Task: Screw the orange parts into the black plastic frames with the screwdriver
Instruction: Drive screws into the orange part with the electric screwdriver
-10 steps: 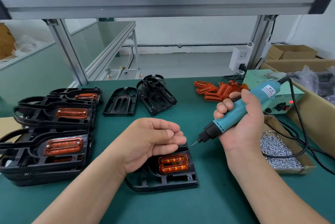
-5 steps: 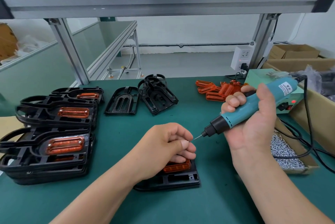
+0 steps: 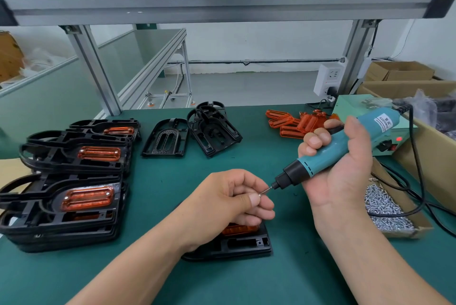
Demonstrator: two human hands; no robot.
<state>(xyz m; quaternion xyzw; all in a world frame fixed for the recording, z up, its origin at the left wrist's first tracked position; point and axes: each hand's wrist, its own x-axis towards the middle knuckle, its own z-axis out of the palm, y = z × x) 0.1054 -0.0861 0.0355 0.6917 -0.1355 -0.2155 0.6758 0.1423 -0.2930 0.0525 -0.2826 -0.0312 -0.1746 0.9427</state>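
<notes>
My right hand grips a teal electric screwdriver, its bit pointing down-left. My left hand hovers over a black plastic frame and pinches a small screw between thumb and forefinger, right at the bit's tip. An orange part sits in that frame, mostly hidden under the left hand. Loose orange parts lie in a pile at the back right.
Stacks of black frames with orange parts fitted fill the left side. Two bare black frames lie at the back centre. A cardboard tray of screws and the screwdriver's power box stand right, with its black cable looping across.
My left hand went from open over the frame to curled, pinching a screw. The screwdriver moved up and right, and its bit now meets the screw.
</notes>
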